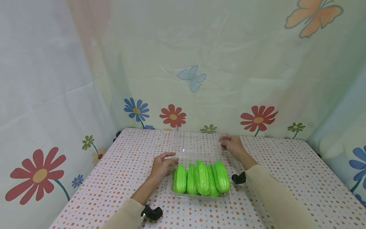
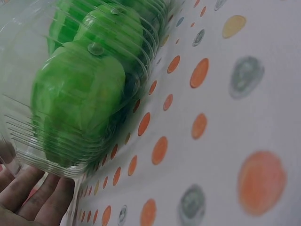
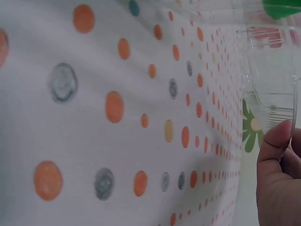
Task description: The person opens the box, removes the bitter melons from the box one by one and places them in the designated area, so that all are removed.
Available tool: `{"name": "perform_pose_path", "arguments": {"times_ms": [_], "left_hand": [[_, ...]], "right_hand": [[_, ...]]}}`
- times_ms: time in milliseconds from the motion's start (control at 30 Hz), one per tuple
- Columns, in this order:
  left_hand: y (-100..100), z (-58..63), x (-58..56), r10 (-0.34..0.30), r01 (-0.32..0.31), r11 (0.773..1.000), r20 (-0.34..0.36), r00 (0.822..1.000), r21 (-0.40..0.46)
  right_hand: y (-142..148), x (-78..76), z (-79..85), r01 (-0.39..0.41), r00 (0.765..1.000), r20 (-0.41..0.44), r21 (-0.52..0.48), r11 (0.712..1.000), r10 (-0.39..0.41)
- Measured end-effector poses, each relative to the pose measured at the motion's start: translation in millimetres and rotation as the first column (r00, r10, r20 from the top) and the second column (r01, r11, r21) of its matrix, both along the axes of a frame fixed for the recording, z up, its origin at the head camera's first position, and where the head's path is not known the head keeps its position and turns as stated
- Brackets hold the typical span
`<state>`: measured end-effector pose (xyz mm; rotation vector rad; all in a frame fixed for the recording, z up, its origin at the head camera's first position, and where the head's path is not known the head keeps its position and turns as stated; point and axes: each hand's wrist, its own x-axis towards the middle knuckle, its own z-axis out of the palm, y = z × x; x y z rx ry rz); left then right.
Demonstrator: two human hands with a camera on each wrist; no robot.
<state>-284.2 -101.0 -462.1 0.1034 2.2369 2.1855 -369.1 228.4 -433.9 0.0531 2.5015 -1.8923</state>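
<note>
A clear plastic clamshell container [image 1: 200,198] sits on the table with its see-through lid [image 1: 197,143] raised at the back. Several glossy, bright green, ridged vegetables [image 1: 202,178], long like gourds or cucumbers, lie side by side in it. My left hand [image 1: 163,165] holds the container's left side near the back corner; in the left wrist view its fingers [image 2: 51,197] touch the ribbed end wall. The lid's right edge is pinched by my right hand [image 1: 232,147]. Its thumb shows against the ribbed plastic [image 3: 278,136] in the right wrist view.
A white cloth with coloured dots [image 1: 137,178] covers the table. Behind it hangs a curtain [image 1: 217,95] printed with flowers and butterflies, with more curtain at both sides. Black wrist devices [image 1: 152,212] are worn on both arms.
</note>
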Motion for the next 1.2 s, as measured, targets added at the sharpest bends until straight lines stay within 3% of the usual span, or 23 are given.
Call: {"name": "perform_pose_path", "arguments": {"times_ms": [633,1200], "left_hand": [[1.0,-0.4,0.5,-0.001,0.0,1.0,0.021,1.0,0.023],[1.9,1.6,0.8,-0.002,0.002,1.0,0.0,1.0,0.01]], "right_hand": [[-3.2,-2.0,-13.3,0.055,0.994,0.084,0.1,0.993,-0.064],[-6.4,5.5,-15.2,0.142,0.988,0.017,0.234,0.962,-0.15]]}}
